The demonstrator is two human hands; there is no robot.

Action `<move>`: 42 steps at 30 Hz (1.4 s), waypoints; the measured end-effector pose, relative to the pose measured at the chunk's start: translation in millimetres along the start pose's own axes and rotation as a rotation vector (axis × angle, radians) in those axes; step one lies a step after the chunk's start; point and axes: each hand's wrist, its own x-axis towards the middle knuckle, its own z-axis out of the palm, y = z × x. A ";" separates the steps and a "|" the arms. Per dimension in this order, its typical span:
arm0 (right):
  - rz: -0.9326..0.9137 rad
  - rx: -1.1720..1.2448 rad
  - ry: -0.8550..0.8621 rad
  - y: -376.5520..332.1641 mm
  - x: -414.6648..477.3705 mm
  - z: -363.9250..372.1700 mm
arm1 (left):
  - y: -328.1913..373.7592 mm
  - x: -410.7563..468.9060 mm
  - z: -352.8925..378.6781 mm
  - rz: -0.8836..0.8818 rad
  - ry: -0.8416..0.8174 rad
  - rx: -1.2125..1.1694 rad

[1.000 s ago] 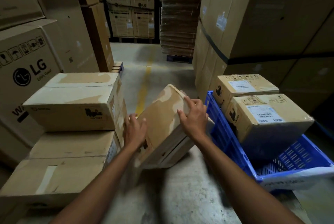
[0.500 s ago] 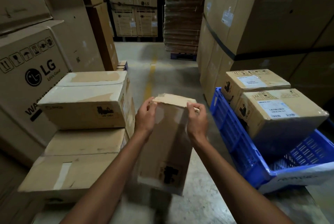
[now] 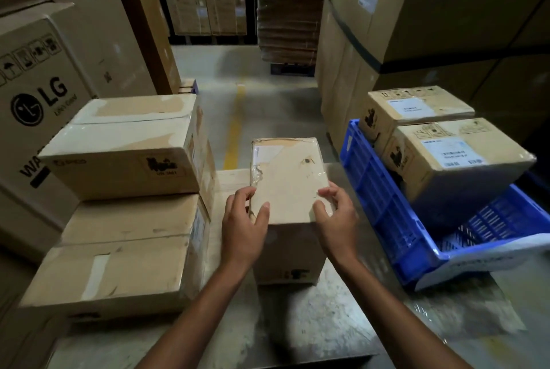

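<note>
Carton, scuffed, tape torn, upright; left hand and right hand clasp it.

Two bare hands in shot, and two arms behind them. The left hand is uncovered right out to the fingertips, with slim fingers and a short-cut thumbnail catching a little light. The right hand is bare as well, knuckles and tendons ridging its back. A lean, bare left forearm runs behind one, a matching bare right forearm behind the other. Both are uncovered all the way to the lower edge. Anything worn higher up lies outside the picture. The dim light shades both arms.
</note>
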 end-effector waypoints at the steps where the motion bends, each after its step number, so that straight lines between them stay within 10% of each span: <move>1: -0.017 -0.067 -0.012 -0.9 -0.4 -1.2 | 1.6 -0.5 -1.3 0.026 -0.016 0.060; 9: -0.603 -0.564 -0.146 8.9 -1.6 -1.3 | 3.5 -5.9 5.2 0.518 -0.148 0.384; 24: -0.423 -0.909 -0.500 -24.3 47.3 5.0 | 32.3 46.4 15.1 0.330 -0.395 0.647; 42: -0.359 -0.989 -0.510 -21.3 96.3 35.6 | 23.7 95.2 28.1 0.268 -0.450 0.702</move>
